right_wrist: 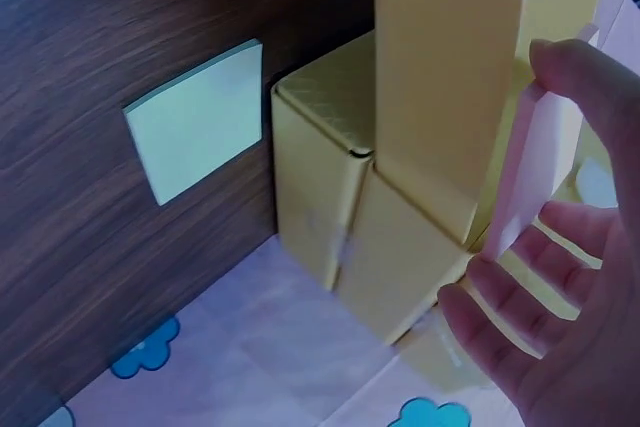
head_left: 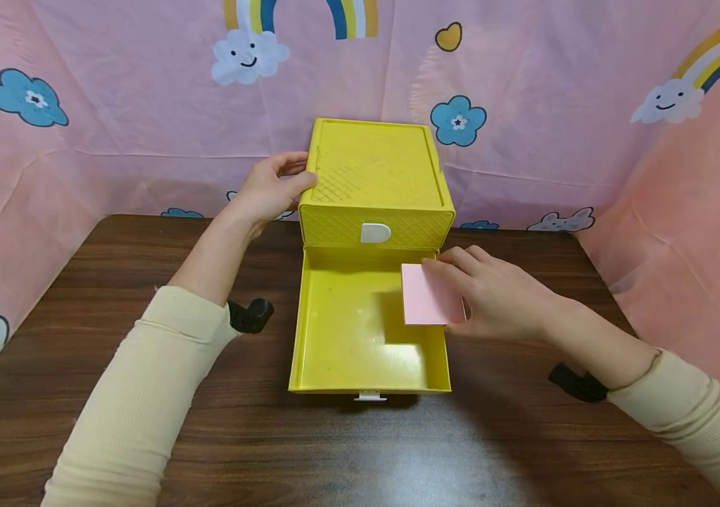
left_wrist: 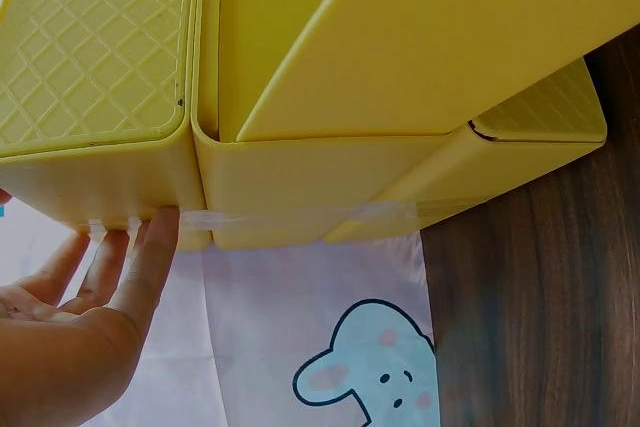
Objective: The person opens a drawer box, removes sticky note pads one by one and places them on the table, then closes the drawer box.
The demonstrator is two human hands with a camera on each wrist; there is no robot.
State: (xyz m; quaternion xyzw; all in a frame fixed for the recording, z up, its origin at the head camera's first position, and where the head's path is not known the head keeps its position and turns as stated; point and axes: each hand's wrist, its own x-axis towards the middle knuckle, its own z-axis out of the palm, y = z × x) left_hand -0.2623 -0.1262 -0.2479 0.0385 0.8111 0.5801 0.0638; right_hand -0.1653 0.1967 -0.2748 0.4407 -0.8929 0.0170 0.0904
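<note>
A yellow drawer box (head_left: 372, 162) stands at the back of the table, built of stacked units with clear tape along the side. One lower drawer (head_left: 347, 317) is pulled out toward me, with nothing visible inside. My left hand (head_left: 274, 186) rests on the box's upper left side, thumb near the top edge; in the left wrist view its extended fingers (left_wrist: 150, 262) press the side wall. Over the drawer's right edge, my right hand (head_left: 493, 292) pinches a pink sticky note pad (head_left: 429, 296) between thumb and fingers, also seen in the right wrist view.
In the right wrist view a pale green sticky note pad (right_wrist: 200, 122) lies on the dark wooden table (right_wrist: 80, 217) beside the box. Pink patterned cloth (head_left: 524, 84) hangs behind and at both sides. A white latch (head_left: 370, 397) sticks out at the drawer's front.
</note>
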